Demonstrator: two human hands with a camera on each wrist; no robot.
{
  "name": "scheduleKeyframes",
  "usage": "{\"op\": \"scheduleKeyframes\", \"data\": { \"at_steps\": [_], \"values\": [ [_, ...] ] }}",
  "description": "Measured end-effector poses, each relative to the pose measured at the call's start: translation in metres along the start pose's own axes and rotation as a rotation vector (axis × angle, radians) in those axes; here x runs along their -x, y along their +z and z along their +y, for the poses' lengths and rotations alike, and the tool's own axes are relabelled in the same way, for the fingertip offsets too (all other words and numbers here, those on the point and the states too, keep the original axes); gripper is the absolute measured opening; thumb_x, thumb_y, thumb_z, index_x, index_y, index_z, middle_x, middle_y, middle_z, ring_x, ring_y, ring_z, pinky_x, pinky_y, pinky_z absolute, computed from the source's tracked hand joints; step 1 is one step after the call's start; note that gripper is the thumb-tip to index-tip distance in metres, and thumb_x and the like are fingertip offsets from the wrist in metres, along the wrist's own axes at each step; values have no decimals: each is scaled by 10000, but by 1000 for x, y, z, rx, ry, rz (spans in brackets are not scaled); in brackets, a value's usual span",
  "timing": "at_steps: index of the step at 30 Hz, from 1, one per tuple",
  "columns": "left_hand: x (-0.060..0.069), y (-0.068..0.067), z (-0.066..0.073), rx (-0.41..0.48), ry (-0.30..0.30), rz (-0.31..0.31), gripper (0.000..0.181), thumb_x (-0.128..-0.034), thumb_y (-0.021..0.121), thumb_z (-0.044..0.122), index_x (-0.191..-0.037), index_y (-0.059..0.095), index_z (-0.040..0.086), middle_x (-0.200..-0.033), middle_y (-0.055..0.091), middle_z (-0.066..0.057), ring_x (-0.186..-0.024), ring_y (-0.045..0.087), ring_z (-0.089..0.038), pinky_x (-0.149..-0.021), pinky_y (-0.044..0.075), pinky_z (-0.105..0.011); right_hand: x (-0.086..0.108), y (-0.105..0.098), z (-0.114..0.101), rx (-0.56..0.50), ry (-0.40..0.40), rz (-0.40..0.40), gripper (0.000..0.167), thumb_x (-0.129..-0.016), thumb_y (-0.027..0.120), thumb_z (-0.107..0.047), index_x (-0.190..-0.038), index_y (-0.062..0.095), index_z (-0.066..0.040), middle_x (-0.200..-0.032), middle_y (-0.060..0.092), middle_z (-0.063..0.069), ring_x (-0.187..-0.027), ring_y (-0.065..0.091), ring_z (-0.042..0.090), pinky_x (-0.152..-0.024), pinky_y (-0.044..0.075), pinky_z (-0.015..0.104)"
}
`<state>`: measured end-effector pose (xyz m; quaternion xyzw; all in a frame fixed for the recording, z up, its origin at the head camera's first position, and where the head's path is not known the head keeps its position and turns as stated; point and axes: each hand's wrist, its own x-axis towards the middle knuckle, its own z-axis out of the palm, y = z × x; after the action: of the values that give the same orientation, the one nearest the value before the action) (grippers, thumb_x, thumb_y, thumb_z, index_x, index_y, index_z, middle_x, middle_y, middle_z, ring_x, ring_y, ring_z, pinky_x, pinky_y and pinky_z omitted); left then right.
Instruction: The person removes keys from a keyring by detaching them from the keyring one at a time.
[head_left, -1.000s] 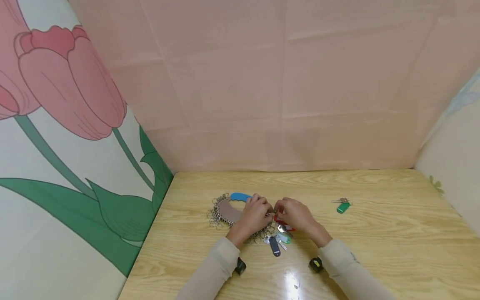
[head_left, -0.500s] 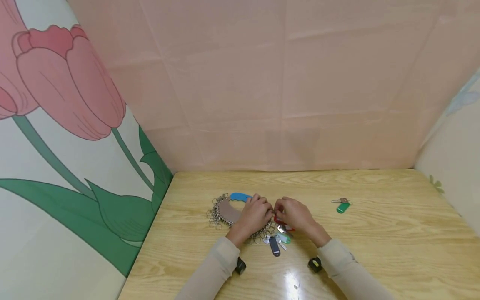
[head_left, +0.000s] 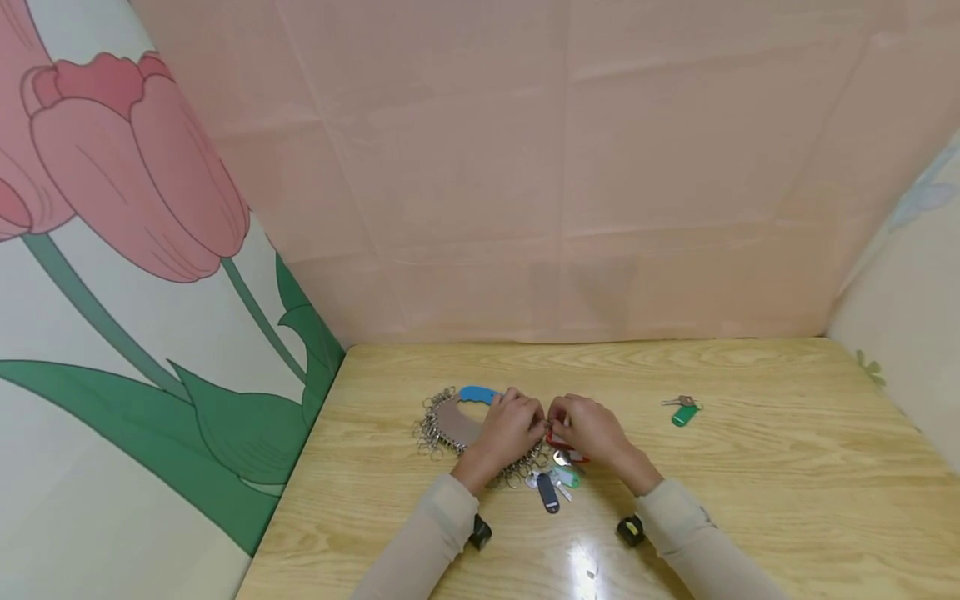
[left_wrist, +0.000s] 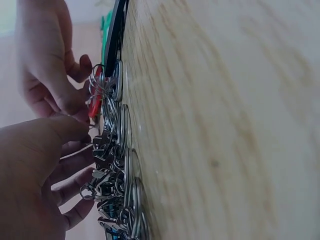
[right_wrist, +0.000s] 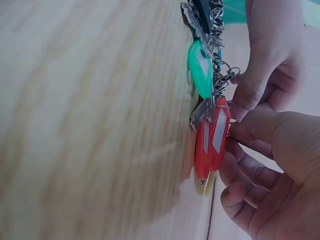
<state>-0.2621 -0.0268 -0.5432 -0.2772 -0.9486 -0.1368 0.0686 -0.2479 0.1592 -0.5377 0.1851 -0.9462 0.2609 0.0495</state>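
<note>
A curved brown key holder (head_left: 454, 423) with a blue handle (head_left: 478, 394) lies on the table, its edge lined with metal rings (left_wrist: 125, 170). My left hand (head_left: 513, 427) reaches over its right end, thumb and fingers pinching a small metal ring there. Close against it, my right hand (head_left: 589, 429) pinches the ring end of a red key tag (right_wrist: 219, 132); the exact contact is partly hidden by the fingers. A second red tag (right_wrist: 202, 150) sits right beside it. Keys, a light-green tag (right_wrist: 200, 67) and a black tag (head_left: 548, 493) hang along the holder's near edge.
Farther right on the table (head_left: 787, 467) lies a green key tag (head_left: 684, 415) with a key (head_left: 678, 401). Black wrist cameras (head_left: 631, 530) sit under the sleeves. A pink-covered wall (head_left: 585, 208) stands behind; a tulip-painted wall (head_left: 135, 167) rises at left.
Both hands stay nearly in place, with only slight finger movement at the ring. The key holder and the tags on the table have not visibly moved.
</note>
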Motion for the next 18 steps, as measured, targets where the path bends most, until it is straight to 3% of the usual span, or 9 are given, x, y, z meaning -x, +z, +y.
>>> {"op": "scheduleKeyframes", "data": {
  "at_steps": [7, 18],
  "values": [
    [1, -2, -1, 66, -8, 10, 163, -1048, 686, 281, -1141, 814, 242, -1108, 804, 117, -1039, 590, -120, -857, 383, -298, 0, -1, -4, -25, 6, 14, 68, -921, 802, -107, -932, 745, -143, -859, 695, -54, -710, 567, 89, -621, 482, 296],
    [1, -3, -2, 134, -34, 30, 134, -1040, 695, 264, -1090, 808, 211, -1036, 796, 99, -1064, 618, -136, -916, 441, -330, 1, 1, -8, -23, 52, 86, 56, -931, 787, -125, -941, 736, -104, -857, 704, -22, -607, 531, 73, -516, 434, 235]
  ]
}}
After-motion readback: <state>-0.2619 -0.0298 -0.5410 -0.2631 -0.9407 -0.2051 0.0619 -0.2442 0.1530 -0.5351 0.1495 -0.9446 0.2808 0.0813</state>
